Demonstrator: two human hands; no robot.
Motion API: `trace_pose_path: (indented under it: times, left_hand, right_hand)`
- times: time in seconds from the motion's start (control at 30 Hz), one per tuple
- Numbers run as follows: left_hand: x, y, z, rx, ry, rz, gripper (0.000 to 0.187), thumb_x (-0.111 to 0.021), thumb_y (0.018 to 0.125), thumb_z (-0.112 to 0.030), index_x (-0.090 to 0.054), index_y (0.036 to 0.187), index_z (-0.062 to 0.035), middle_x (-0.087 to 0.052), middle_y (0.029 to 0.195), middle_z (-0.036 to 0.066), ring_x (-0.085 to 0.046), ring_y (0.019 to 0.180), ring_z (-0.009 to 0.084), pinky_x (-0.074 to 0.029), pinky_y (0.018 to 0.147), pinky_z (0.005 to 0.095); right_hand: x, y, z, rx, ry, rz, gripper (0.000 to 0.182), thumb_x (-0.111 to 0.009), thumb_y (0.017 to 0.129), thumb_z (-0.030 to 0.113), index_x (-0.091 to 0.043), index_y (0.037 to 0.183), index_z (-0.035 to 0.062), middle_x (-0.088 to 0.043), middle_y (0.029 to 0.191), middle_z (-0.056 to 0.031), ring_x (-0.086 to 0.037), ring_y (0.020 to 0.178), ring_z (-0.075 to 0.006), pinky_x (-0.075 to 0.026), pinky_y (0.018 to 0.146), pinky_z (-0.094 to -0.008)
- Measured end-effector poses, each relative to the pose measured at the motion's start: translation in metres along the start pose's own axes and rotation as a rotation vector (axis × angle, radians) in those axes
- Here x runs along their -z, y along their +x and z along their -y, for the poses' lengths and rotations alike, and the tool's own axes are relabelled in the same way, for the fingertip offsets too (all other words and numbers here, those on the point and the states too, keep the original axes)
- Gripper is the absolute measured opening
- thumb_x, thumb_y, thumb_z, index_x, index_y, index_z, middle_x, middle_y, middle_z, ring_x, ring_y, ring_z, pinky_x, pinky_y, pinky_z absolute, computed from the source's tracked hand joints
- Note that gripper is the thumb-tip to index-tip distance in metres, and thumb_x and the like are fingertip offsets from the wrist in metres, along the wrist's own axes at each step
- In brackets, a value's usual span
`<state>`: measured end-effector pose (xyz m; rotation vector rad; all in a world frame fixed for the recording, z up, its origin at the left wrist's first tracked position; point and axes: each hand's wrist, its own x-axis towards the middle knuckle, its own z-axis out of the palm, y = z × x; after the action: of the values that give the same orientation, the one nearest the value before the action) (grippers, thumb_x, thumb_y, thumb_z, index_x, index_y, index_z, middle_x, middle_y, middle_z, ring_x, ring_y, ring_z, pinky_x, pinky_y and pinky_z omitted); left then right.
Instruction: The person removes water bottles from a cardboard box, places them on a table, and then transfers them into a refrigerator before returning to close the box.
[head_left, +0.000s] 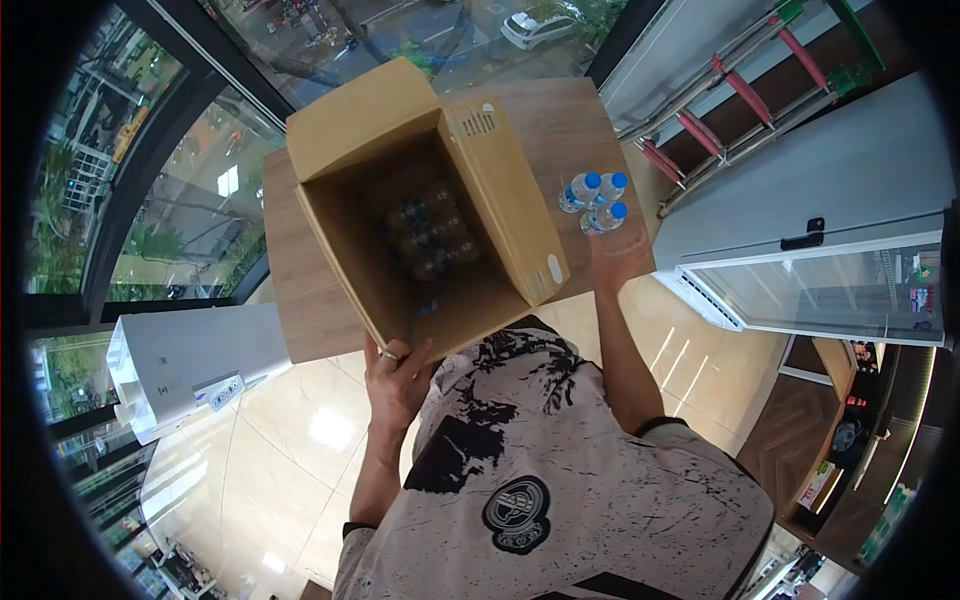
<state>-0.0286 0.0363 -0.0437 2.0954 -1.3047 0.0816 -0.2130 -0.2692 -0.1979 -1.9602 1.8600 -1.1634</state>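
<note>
On the wooden table stands an open cardboard box [505,190], its mouth turned up toward me and one flap folded outward. Several clear bottles [435,232] lie in its dim inside. My left hand [397,375], a ring on one finger, grips the box's near left edge. To the right of the box, three water bottles with blue caps stand close together. My right hand [622,252] is at the nearest water bottle [602,219], with its fingers partly hidden and seemingly closed round it. The other two bottles [577,194] stand just beyond.
The wooden table [300,300] stands against tall windows. A ladder with red steps [745,95] leans at the right, near a glass-door fridge [830,290]. A white cabinet [190,355] is on the left. Pale tiled floor [270,450] lies around me.
</note>
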Motion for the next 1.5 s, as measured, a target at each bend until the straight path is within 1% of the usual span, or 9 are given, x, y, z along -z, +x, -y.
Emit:
trace_pose_path:
  times: [0.2, 0.4, 0.5, 0.63, 0.83, 1.03, 1.13, 1.3, 1.5]
  left_hand:
    - [-0.001, -0.003, 0.002, 0.003, 0.027, 0.029, 0.029, -0.076, 0.058, 0.002, -0.072, 0.083, -0.0109, -0.046, 0.074, 0.003, -0.053, 0.083, 0.0285, -0.048, 0.080, 0.0447]
    - [-0.001, -0.002, 0.001, 0.024, 0.037, 0.040, 0.032, -0.075, 0.056, 0.001, -0.073, 0.086, -0.0110, -0.046, 0.073, 0.003, -0.054, 0.085, 0.0291, -0.050, 0.081, 0.0449]
    - [0.002, 0.001, 0.000, 0.058, 0.000, 0.043, 0.031, -0.074, 0.057, 0.000, -0.072, 0.085, -0.0106, -0.048, 0.073, 0.003, -0.055, 0.089, 0.0301, -0.051, 0.082, 0.0445]
    - [0.001, -0.001, 0.000, 0.017, -0.004, 0.034, 0.029, -0.073, 0.059, -0.001, -0.071, 0.086, -0.0111, -0.053, 0.081, 0.004, -0.052, 0.107, 0.0396, -0.055, 0.077, 0.0429]
    - [-0.003, 0.003, 0.005, 0.027, -0.065, 0.071, 0.025, -0.071, 0.064, -0.001, -0.071, 0.087, -0.0092, -0.053, 0.087, 0.005, -0.041, 0.123, 0.0465, -0.053, 0.083, 0.0446]
    - [-0.004, 0.012, 0.009, -0.015, -0.093, 0.074, 0.021, -0.070, 0.066, -0.001, -0.070, 0.086, -0.0076, -0.052, 0.085, 0.007, -0.038, 0.124, 0.0484, -0.047, 0.094, 0.0475]
    - [-0.006, 0.015, 0.011, -0.034, -0.107, 0.048, 0.018, -0.069, 0.068, -0.001, -0.069, 0.085, -0.0073, -0.052, 0.085, 0.007, -0.037, 0.124, 0.0484, -0.045, 0.096, 0.0476]
    - [-0.008, 0.020, 0.005, -0.095, -0.044, -0.015, 0.011, -0.065, 0.067, 0.000, -0.066, 0.077, -0.0051, -0.053, 0.086, 0.009, -0.032, 0.128, 0.0498, -0.055, 0.080, 0.0437]
    - [-0.013, 0.014, 0.007, -0.070, -0.048, 0.038, 0.013, -0.069, 0.073, -0.004, -0.070, 0.086, -0.0067, -0.049, 0.082, 0.007, -0.040, 0.121, 0.0494, -0.051, 0.087, 0.0445]
  right_hand:
    - [-0.092, 0.004, -0.045, -0.268, 0.006, 0.008, 0.089, -0.083, 0.057, 0.032, -0.037, 0.127, 0.0016, -0.048, 0.122, -0.0219, -0.047, 0.114, -0.0383, -0.040, 0.096, -0.0475]
    - [-0.090, 0.014, -0.046, -0.512, 0.035, 0.077, 0.090, -0.086, 0.051, 0.034, -0.047, 0.126, 0.0035, -0.060, 0.112, -0.0194, -0.059, 0.101, -0.0383, -0.047, 0.088, -0.0453]
    - [-0.065, 0.009, -0.057, -0.234, 0.122, 0.146, 0.072, -0.086, 0.057, 0.024, -0.055, 0.118, 0.0018, -0.063, 0.109, -0.0164, -0.063, 0.096, -0.0316, -0.050, 0.084, -0.0402]
    - [-0.031, 0.023, -0.058, -0.190, 0.769, 0.252, 0.056, -0.081, 0.064, 0.001, -0.057, 0.114, -0.0010, -0.063, 0.109, -0.0111, -0.061, 0.095, -0.0166, -0.051, 0.082, -0.0341]
    - [0.108, 0.068, 0.155, 0.422, 1.186, 0.523, 0.065, -0.080, 0.064, 0.006, -0.046, 0.119, 0.0002, -0.060, 0.106, -0.0150, -0.060, 0.099, -0.0250, -0.048, 0.089, -0.0401]
    - [0.127, 0.058, 0.259, 0.663, 0.816, 1.179, 0.064, -0.083, 0.060, 0.015, -0.050, 0.114, 0.0041, -0.064, 0.097, -0.0107, -0.062, 0.089, -0.0195, -0.049, 0.083, -0.0352]
    - [0.109, 0.039, 0.303, 0.833, 0.641, 1.161, 0.058, -0.082, 0.059, 0.020, -0.054, 0.107, 0.0015, -0.066, 0.091, -0.0141, -0.065, 0.085, -0.0256, -0.051, 0.079, -0.0342]
    - [0.063, 0.009, 0.317, 1.113, -0.249, 1.122, 0.056, -0.079, 0.057, 0.025, -0.055, 0.100, -0.0008, -0.064, 0.084, -0.0215, -0.062, 0.086, -0.0390, -0.051, 0.079, -0.0409]
    - [-0.053, -0.009, 0.300, 1.275, -0.434, 1.187, 0.053, -0.077, 0.057, 0.025, -0.059, 0.101, 0.0015, -0.065, 0.087, -0.0214, -0.064, 0.085, -0.0373, -0.052, 0.076, -0.0434]
